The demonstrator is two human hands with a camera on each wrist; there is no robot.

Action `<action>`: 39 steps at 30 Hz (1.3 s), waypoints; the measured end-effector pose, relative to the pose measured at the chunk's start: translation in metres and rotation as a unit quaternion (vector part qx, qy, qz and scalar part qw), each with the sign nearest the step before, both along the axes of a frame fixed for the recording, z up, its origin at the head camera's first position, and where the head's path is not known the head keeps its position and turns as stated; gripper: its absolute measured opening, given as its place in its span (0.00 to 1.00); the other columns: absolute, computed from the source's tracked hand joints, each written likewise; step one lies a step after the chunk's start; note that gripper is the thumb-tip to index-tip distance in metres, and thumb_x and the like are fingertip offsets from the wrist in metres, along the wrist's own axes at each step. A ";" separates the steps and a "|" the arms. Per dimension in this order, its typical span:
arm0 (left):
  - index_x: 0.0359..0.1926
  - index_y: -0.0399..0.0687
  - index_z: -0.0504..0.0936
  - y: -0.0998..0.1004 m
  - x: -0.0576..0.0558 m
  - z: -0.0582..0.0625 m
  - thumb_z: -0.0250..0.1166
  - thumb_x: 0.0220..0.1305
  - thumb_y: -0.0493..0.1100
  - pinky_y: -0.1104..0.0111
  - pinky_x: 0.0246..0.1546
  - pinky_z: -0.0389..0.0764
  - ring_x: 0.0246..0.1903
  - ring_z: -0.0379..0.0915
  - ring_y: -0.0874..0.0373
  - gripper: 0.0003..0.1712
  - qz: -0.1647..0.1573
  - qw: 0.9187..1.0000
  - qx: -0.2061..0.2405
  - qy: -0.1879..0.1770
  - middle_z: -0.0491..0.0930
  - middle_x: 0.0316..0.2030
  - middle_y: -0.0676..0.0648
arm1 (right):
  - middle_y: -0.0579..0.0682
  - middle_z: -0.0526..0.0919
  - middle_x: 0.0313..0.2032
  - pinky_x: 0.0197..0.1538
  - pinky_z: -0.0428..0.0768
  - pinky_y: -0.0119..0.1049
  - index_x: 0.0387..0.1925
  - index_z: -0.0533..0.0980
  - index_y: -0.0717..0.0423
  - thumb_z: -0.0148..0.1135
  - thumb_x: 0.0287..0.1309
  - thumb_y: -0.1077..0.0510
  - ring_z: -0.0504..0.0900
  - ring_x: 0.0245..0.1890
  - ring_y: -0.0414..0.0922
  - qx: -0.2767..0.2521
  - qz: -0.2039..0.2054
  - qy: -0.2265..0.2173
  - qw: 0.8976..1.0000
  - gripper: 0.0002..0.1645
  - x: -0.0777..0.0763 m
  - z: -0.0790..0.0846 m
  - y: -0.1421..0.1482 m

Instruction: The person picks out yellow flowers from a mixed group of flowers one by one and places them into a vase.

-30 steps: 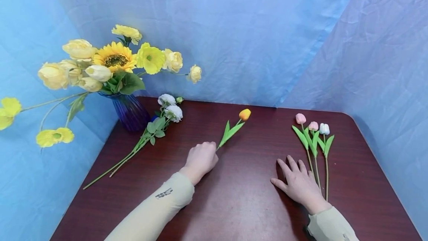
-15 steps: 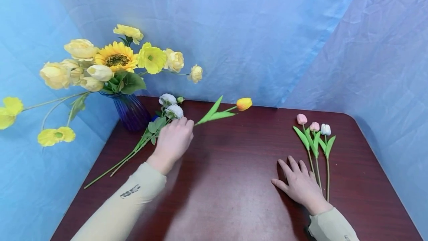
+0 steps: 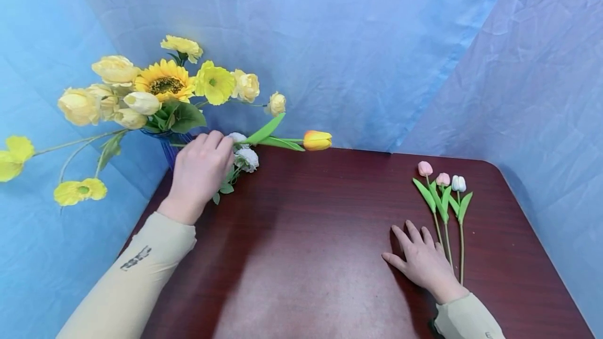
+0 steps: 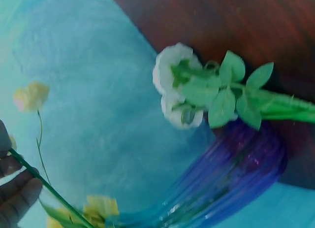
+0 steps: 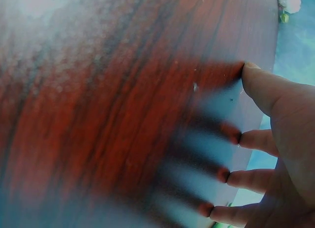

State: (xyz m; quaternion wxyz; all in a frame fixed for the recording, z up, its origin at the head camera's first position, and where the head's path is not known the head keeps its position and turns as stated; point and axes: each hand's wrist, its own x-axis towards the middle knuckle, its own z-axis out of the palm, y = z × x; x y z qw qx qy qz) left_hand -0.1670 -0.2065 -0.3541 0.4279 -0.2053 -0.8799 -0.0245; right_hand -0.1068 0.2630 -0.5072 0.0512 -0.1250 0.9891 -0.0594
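My left hand (image 3: pixel 201 171) holds an orange-yellow tulip (image 3: pixel 317 140) above the table, its bloom pointing right and its stem running left across the vase. In the left wrist view, fingers (image 4: pixel 22 196) pinch the green stem (image 4: pixel 59 201). Right behind this hand stands the blue-purple glass vase (image 4: pixel 236 161), filled with yellow flowers and a sunflower (image 3: pixel 166 85). White flowers (image 3: pixel 247 159) on leafy stems lie beside it, partly hidden by the hand. At the right, my right hand (image 3: pixel 425 263) rests on the table, fingers spread, next to two pink tulips (image 3: pixel 443 179) and a white tulip (image 3: pixel 458 183).
The dark red wooden table (image 3: pixel 330 213) has blue cloth (image 3: pixel 320 56) hanging behind it and at both sides. Long-stemmed yellow flowers (image 3: pixel 80 191) reach out low from the vase on the left.
My left hand has lifted the orange-yellow tulip from the table and carried it left and back to the vase. The stem has turned nearly level. The right hand stays put.
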 end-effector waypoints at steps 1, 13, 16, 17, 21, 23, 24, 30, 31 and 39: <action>0.32 0.37 0.76 -0.003 0.000 0.003 0.57 0.66 0.32 0.52 0.24 0.77 0.25 0.72 0.41 0.05 -0.002 1.000 0.003 0.005 0.77 0.30 0.40 | 0.71 0.66 0.69 0.54 0.67 0.78 0.70 0.71 0.55 0.67 0.61 0.34 0.63 0.66 0.79 0.000 0.000 0.000 1.000 0.45 0.000 0.000 0.000; 0.41 0.36 0.82 -0.030 -0.007 0.016 0.58 0.72 0.36 0.47 0.29 0.80 0.34 0.78 0.40 0.07 0.004 0.997 0.071 -0.009 0.79 0.36 0.39 | 0.65 0.68 0.70 0.55 0.70 0.74 0.70 0.72 0.53 0.68 0.61 0.34 0.66 0.67 0.72 -0.037 0.028 0.029 0.999 0.43 0.001 0.007 -0.004; 0.40 0.37 0.82 -0.035 -0.009 0.018 0.61 0.69 0.34 0.47 0.30 0.80 0.33 0.79 0.40 0.05 0.011 0.994 0.106 -0.004 0.81 0.36 0.39 | 0.64 0.67 0.71 0.56 0.70 0.73 0.70 0.71 0.53 0.68 0.61 0.35 0.66 0.68 0.71 -0.051 0.042 0.039 0.997 0.43 0.001 0.013 -0.008; 0.40 0.37 0.82 -0.037 -0.010 0.019 0.61 0.67 0.33 0.47 0.30 0.80 0.33 0.79 0.40 0.04 0.012 0.992 0.122 0.000 0.82 0.36 0.39 | 0.63 0.67 0.71 0.56 0.71 0.73 0.70 0.71 0.53 0.68 0.61 0.35 0.66 0.68 0.71 -0.053 0.047 0.043 0.997 0.43 0.001 0.015 -0.010; 0.42 0.36 0.82 -0.045 -0.010 0.026 0.62 0.67 0.31 0.48 0.33 0.79 0.34 0.79 0.41 0.05 0.008 0.983 0.183 0.013 0.82 0.36 0.37 | 0.63 0.67 0.71 0.58 0.71 0.71 0.71 0.70 0.54 0.69 0.62 0.39 0.66 0.68 0.71 -0.054 0.070 0.055 0.995 0.42 0.002 0.024 -0.017; 0.44 0.35 0.83 -0.048 -0.009 0.029 0.60 0.69 0.33 0.48 0.35 0.79 0.35 0.79 0.42 0.07 0.007 0.978 0.208 0.018 0.82 0.37 0.36 | 0.63 0.68 0.71 0.59 0.71 0.70 0.71 0.70 0.54 0.69 0.62 0.41 0.67 0.68 0.71 -0.057 0.081 0.063 0.993 0.42 0.003 0.028 -0.020; 0.45 0.34 0.83 -0.050 -0.009 0.031 0.60 0.70 0.33 0.49 0.36 0.79 0.36 0.79 0.42 0.08 0.006 0.976 0.218 0.019 0.82 0.37 0.36 | 0.63 0.68 0.71 0.60 0.71 0.69 0.71 0.70 0.54 0.70 0.62 0.41 0.67 0.68 0.71 -0.059 0.088 0.067 0.992 0.42 0.004 0.030 -0.022; 0.42 0.32 0.84 -0.058 -0.006 0.038 0.60 0.71 0.36 0.71 0.41 0.76 0.34 0.81 0.50 0.10 -0.003 0.956 0.289 0.043 0.83 0.37 0.35 | 0.62 0.68 0.71 0.60 0.72 0.68 0.71 0.70 0.53 0.70 0.61 0.40 0.68 0.68 0.70 -0.066 0.114 0.086 0.988 0.42 0.007 0.034 -0.031; 0.41 0.31 0.84 -0.059 -0.005 0.039 0.61 0.70 0.36 0.75 0.41 0.75 0.33 0.81 0.56 0.10 -0.006 0.951 0.307 0.046 0.83 0.36 0.35 | 0.62 0.68 0.71 0.60 0.72 0.68 0.71 0.70 0.53 0.70 0.61 0.40 0.68 0.68 0.70 -0.066 0.116 0.087 0.987 0.42 0.007 0.034 -0.032; 0.39 0.35 0.86 -0.068 -0.006 0.044 0.63 0.68 0.41 0.80 0.37 0.73 0.31 0.75 0.75 0.11 0.013 0.904 0.428 0.019 0.82 0.34 0.58 | 0.60 0.67 0.73 0.61 0.71 0.70 0.73 0.69 0.51 0.69 0.62 0.40 0.68 0.69 0.69 -0.075 0.118 0.069 0.988 0.42 0.009 0.037 -0.036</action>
